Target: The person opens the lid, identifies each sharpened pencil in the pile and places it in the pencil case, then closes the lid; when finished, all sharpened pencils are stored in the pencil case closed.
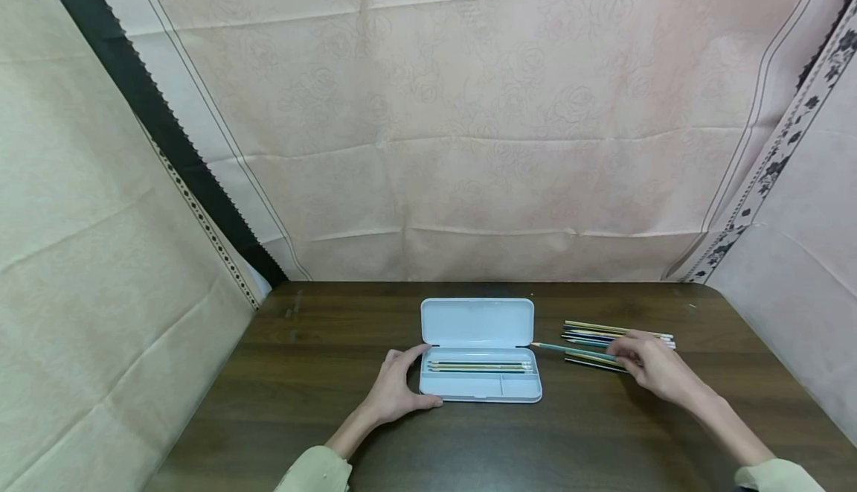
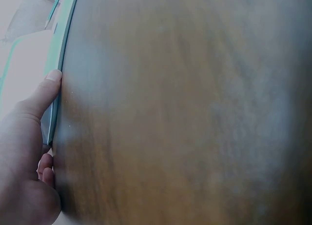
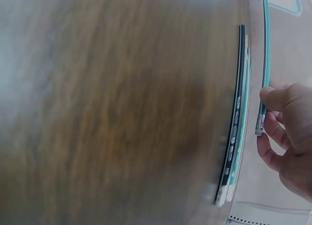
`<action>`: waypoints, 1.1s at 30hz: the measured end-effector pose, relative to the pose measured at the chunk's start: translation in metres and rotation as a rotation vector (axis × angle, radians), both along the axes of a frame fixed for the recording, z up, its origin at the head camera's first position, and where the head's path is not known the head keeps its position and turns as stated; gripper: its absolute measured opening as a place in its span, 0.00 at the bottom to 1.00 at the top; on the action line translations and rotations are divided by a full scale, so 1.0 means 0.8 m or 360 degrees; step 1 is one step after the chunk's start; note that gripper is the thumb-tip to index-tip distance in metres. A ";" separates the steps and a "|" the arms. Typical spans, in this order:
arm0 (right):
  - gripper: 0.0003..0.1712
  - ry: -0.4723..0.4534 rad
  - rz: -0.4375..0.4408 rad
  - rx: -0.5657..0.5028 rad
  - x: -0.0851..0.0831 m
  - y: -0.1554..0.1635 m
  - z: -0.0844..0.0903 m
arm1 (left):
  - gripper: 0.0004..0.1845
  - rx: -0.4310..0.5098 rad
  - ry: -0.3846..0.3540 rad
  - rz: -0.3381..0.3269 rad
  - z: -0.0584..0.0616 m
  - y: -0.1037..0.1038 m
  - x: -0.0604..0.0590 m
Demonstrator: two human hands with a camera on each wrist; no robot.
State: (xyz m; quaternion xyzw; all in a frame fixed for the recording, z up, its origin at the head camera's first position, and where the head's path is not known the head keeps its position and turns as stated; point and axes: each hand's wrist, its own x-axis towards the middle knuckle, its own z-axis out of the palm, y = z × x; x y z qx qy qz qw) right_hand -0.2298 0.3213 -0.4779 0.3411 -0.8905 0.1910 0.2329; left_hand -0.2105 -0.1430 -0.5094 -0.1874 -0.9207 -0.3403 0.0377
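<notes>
Fingers, right: the right hand (image 1: 652,365) pinches a teal pencil (image 1: 569,348) near its eraser end, thumb on one side and curled fingers (image 3: 273,130) on the other, as the right wrist view shows.
Fingers, left: the left hand (image 1: 396,388) rests against the left end of the pencil case (image 1: 479,385), thumb (image 2: 46,91) pressed on the near rim and the other fingers bent around the far corner, so the end of the case sits clamped between them.
Teal pencil: slim, straight and smooth, with a metal ferrule and pale eraser at the held end; its long axis runs left to right across the surface (image 1: 335,417), the sharpened tip pointing left at the case hinge, just beside it.
Pencil case: white, hard, smooth plastic, rectangular with rounded corners; it lies open at the middle of the surface, lid (image 1: 477,322) folded back away from the person; the shallow tray has a divider low down.
Pencils in case: a few thin ones (image 1: 479,365) lie side by side in the upper tray, parallel to its long side.
Loose pencils: a small bundle (image 1: 602,334) lies right of the case, partly under the right hand, roughly parallel, with pale ends to the right.
Surface: dark brown wood grain, flat, faintly glossy.
Backdrop: pale pink cloth (image 1: 469,142) with a faint rose pattern and fold creases hangs behind.
</notes>
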 end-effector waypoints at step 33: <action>0.12 -0.0182 0.0047 0.0063 -0.009 -0.088 0.009 | 0.48 0.0001 -0.0009 0.0003 0.001 0.001 0.001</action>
